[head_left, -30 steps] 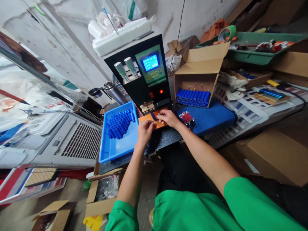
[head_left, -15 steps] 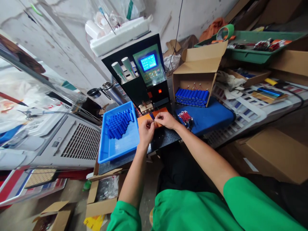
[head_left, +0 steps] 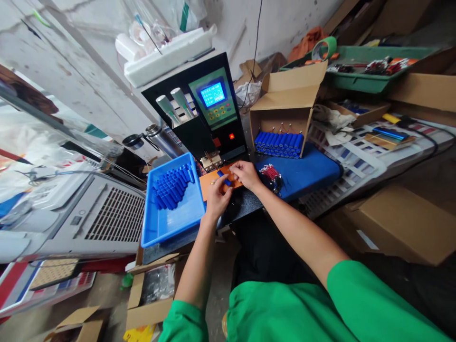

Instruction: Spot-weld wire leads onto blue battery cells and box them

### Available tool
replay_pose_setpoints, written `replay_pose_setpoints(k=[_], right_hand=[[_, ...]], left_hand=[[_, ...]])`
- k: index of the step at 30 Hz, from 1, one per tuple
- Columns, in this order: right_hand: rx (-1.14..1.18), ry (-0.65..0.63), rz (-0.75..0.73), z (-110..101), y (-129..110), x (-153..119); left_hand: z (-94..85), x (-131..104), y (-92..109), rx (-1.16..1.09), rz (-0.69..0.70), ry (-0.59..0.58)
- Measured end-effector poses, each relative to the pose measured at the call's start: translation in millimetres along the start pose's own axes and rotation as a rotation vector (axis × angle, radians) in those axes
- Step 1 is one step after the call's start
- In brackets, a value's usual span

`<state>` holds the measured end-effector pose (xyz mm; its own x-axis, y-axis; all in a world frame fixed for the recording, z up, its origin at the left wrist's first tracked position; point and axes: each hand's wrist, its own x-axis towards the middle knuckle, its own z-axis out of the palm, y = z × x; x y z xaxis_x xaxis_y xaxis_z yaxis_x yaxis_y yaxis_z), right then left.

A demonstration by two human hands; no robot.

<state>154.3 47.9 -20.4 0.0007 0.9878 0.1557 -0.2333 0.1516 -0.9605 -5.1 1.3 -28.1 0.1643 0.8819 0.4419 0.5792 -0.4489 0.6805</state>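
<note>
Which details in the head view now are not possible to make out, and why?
- Head view: writing on the lit screen, too small.
- Head view: part of the blue cylinder, behind the left hand.
- Head view: anything thin in the right hand, too small.
- Head view: rest of the lower-left carton, cut off by the bottom edge.

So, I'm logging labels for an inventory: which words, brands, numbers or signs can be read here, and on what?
None reads clearly.
Lit screen on the black machine: characters, too small and blurred to read.
Yellow sheet, bottom edge: a dark mark, too unclear to read.
</note>
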Motion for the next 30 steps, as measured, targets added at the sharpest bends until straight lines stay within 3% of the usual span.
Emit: replay_pose_setpoints(k=[5,10,16,22,30], right_hand=[[-0.004,0.016,-0.004,0.5,1.7,0.6],[-0.024,0.015,0.015,1.0,0.2,0.2],[-0.023,-0.002,-0.001,0.7,-2.7,-0.5],[-0.041,0.0,0.032,1.3,-4.3,-0.4],[0.02,0.022,0.112,12.1,-11.8,3.4]], left_hand=[[-1.6,-3.4,6.8,-0.162,-0.118,0.062],[-8.8,15.6,4.4,-0.175,-0.228,0.108],[-5.9,28.7,3.0,-0.154,-0.256,0.088],[4.5,25.7,5.4,-0.158,-0.258,0.144],[7.7,20.0,-1.6,-0.103,-0.239,0.122]])
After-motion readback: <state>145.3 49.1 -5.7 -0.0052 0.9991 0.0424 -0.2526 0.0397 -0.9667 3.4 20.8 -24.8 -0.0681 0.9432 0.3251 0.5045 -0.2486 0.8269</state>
